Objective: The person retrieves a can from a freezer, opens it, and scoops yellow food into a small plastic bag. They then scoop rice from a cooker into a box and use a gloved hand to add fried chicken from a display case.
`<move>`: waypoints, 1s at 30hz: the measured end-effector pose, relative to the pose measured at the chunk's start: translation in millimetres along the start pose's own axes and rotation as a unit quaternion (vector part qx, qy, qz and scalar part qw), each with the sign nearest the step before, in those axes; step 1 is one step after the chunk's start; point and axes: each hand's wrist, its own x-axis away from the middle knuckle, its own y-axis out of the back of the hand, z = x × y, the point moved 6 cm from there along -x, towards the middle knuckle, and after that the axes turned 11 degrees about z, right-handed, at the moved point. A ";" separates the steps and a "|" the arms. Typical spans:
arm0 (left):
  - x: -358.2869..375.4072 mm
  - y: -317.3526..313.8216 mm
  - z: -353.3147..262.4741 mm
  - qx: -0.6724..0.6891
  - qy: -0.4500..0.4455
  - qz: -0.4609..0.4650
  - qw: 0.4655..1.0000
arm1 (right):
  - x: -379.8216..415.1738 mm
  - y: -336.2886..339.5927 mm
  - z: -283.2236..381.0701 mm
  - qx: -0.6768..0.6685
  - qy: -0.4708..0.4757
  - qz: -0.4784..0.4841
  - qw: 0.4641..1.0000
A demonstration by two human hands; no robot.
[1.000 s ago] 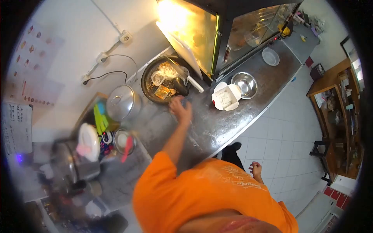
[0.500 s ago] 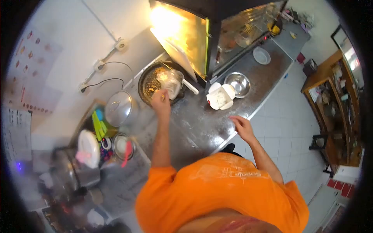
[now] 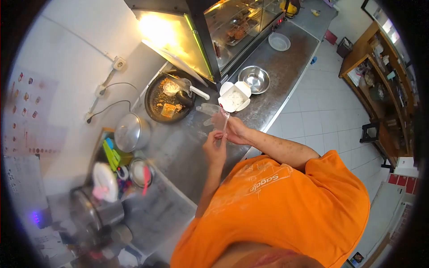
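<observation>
A clear plastic glove [image 3: 218, 119] hangs between my hands over the worktop, its loose fingers pointing left. My left hand [image 3: 216, 146] pinches the glove's near edge. My right hand [image 3: 237, 131] is closed at the glove's right side, its fingertips partly hidden by the film. Just beyond stands an open white takeaway box [image 3: 234, 98] with white rice in it. To the left, a dark round pan [image 3: 154, 115] holds crumbly brown food, a golden square piece [image 3: 168, 110] and a white-handled utensil [image 3: 199, 92].
A steel bowl [image 3: 254, 79] stands behind the box, and a clear plastic bowl [image 3: 279, 41] sits farther along the counter. The lit glass display cabinet [image 3: 205, 49] rises behind the pan. At left are a lidded pot [image 3: 132, 132] and several utensils.
My left hand has come away from the pan toward the right with the plastic glove. My right hand has moved left to meet it. The view has shifted.
</observation>
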 end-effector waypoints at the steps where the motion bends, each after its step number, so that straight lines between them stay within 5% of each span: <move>1: -5.2 -7.5 3.1 0.033 0.032 0.033 0.998 | 2.4 4.5 5.6 0.034 0.013 -0.029 0.999; 3: -17.7 -18.8 1.1 0.063 0.063 0.060 0.994 | 6.6 9.2 23.1 0.069 0.022 -0.055 0.996; 6: -36.2 -43.8 -19.3 -0.052 -0.004 0.129 0.990 | 12.0 3.3 60.6 0.120 0.046 0.030 0.991; 9: -60.2 -78.1 -28.5 -0.012 -0.020 0.175 0.984 | 20.3 16.2 111.1 0.171 0.145 -0.063 0.973; 12: -89.3 -131.0 -31.5 0.004 -0.028 0.268 0.963 | 17.6 59.7 149.8 0.140 0.157 0.025 0.977; 14: -105.0 -173.1 -27.2 0.064 0.074 0.334 0.937 | 22.7 65.6 188.8 0.191 0.144 0.026 0.971; 16: -125.6 -208.6 -31.1 0.094 0.066 0.336 0.935 | 38.6 80.1 233.8 0.128 0.187 -0.016 0.974; 17: -135.6 -226.9 -35.6 0.118 0.065 0.340 0.931 | 47.7 80.2 254.1 0.418 0.265 0.006 0.869; 18: -146.4 -243.5 -41.0 0.142 0.061 0.345 0.926 | 52.9 96.6 270.4 0.419 0.268 0.011 0.867; 20: -165.2 -272.0 -47.4 0.130 0.059 0.358 0.923 | 68.6 129.4 301.0 0.098 0.205 -0.127 0.966; 21: -174.2 -284.6 -46.6 0.060 0.047 0.368 0.927 | 74.2 149.9 315.6 0.071 0.293 -0.142 0.943; 24: -183.1 -319.0 -45.5 0.010 0.057 0.381 0.923 | 90.6 167.5 361.1 0.132 0.329 -0.234 0.905; 25: -183.4 -327.8 -46.1 0.016 0.047 0.359 0.932 | 95.4 171.0 387.3 0.174 0.271 -0.342 0.883; 27: -181.1 -339.1 -42.4 0.020 0.032 0.342 0.939 | 82.1 223.8 453.7 0.115 0.302 -0.309 0.894; 28: -175.2 -341.6 -32.3 0.081 0.082 0.338 0.934 | 67.8 259.0 507.9 0.175 0.402 -0.288 0.851; 30: -162.3 -340.9 -19.9 0.134 0.133 0.338 0.922 | 62.7 264.7 608.8 0.292 0.415 -0.265 0.820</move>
